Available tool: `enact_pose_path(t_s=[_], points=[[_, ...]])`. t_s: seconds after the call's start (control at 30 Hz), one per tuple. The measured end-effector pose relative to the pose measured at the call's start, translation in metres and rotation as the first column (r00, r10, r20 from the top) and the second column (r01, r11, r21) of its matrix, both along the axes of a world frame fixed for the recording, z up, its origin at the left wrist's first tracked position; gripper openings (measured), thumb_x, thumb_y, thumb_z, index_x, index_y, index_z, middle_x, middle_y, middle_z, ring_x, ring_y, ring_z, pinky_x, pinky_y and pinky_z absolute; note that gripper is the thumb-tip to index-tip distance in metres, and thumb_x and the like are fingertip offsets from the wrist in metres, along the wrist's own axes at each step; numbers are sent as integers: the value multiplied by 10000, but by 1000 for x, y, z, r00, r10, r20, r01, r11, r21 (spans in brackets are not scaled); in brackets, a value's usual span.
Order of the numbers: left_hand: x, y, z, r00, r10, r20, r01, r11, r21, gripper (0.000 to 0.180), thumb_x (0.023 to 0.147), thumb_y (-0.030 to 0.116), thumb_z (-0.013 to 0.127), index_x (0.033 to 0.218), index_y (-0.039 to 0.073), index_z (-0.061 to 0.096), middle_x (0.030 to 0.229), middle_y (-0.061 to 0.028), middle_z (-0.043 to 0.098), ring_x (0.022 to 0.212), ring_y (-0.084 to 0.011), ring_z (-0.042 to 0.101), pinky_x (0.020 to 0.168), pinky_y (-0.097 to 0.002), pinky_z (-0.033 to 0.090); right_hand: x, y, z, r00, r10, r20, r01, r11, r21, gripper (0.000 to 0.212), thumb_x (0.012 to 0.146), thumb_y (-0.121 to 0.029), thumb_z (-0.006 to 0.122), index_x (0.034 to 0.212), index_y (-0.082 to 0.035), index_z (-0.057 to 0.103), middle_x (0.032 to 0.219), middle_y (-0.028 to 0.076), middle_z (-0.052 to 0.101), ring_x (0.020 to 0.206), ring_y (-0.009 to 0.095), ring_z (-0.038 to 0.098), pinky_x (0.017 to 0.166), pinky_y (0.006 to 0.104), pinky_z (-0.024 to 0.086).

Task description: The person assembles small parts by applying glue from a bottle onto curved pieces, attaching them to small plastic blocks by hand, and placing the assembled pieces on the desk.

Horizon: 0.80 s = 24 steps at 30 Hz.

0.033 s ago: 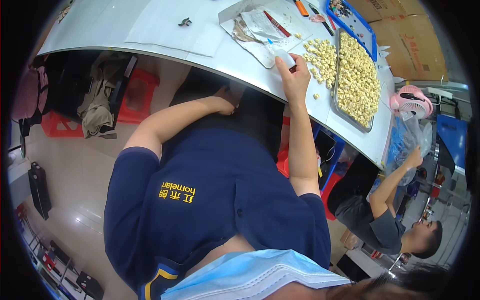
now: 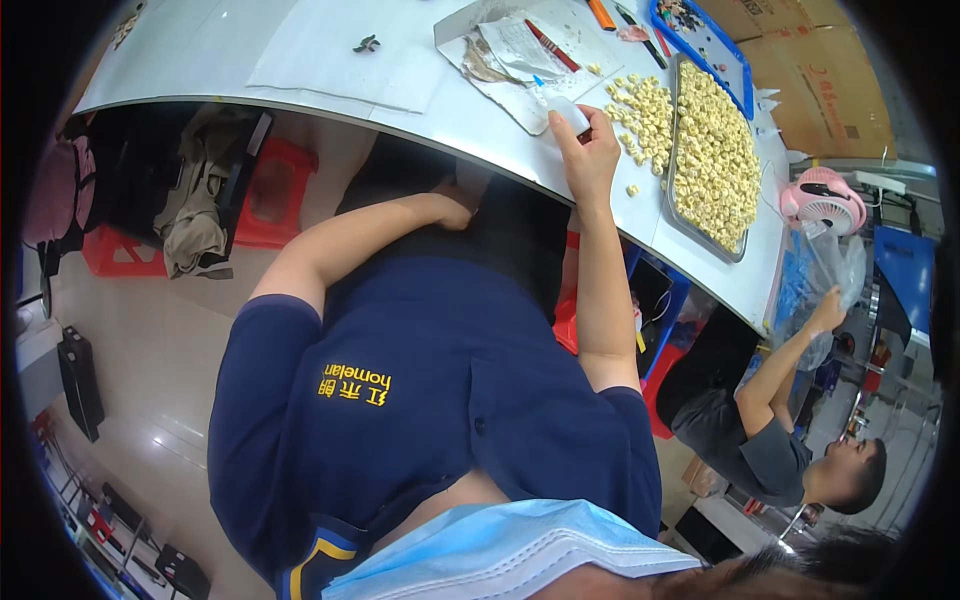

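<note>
My right hand (image 2: 592, 155) is closed around a small white squeeze bottle (image 2: 566, 112) with a thin blue tip, tilted over the table's near edge. Under that tip lies a pale, stained sheet of card (image 2: 510, 95) bearing crumpled paper and red tweezers (image 2: 552, 46). Just right of the hand, several small cream-yellow pieces (image 2: 640, 118) are spread loose on the table. Many more like them fill a metal tray (image 2: 672, 205). Down in my lap, below the table edge, rests my left hand (image 2: 456, 208); its fingers are mostly lost against dark clothing.
A small dark piece (image 2: 368, 44) lies on the white table (image 2: 200, 65). At the back right are an orange marker (image 2: 601, 14), a blue-rimmed tray (image 2: 746, 95), cardboard boxes (image 2: 815, 85) and a pink fan (image 2: 824, 200). Another person (image 2: 745, 430) at the right handles clear plastic bags.
</note>
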<state>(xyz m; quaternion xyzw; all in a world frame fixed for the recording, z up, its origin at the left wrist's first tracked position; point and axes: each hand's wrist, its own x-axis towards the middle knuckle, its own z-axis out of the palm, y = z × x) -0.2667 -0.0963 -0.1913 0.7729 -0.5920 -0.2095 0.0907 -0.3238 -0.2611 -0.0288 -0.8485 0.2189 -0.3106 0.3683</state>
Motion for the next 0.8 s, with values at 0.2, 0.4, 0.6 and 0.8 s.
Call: enact_pose_path(t_s=[0.2,0.4,0.6,0.8], points=[[-1,-26,-14,325,431,-842,-390,872,295,344,939,288,383,1145,46,516,1143,-208,556,1068,-303,544,875,-388,421,0,-3,-2,1000,10,18,-11,999,33,354,716,-260,727,905,15,611,760,79,578,567,128,508,541,258,422],[39,-24,75,991,-120,50,111,982,155,448,859,353,517,1176,36,534,1210,-194,518,1171,-288,465,1021,-397,313,-10,-2,-3,999,29,16,-28,998,-49,363,719,-276,714,900,19,604,770,86,576,595,156,517,561,274,428],[26,-26,93,665,301,-684,-80,939,335,432,860,365,517,1165,61,543,1183,-184,540,1136,-280,492,992,-398,343,-3,-3,0,1000,17,26,-18,1000,25,341,714,-255,721,890,15,609,768,74,574,594,140,510,557,259,419],[58,11,50,985,155,76,-125,943,-310,370,804,309,582,1059,43,615,1054,-174,605,1023,-337,548,910,-419,401,2,-7,0,999,27,31,-29,998,47,336,717,-247,727,890,15,609,759,67,568,564,121,498,527,249,408]])
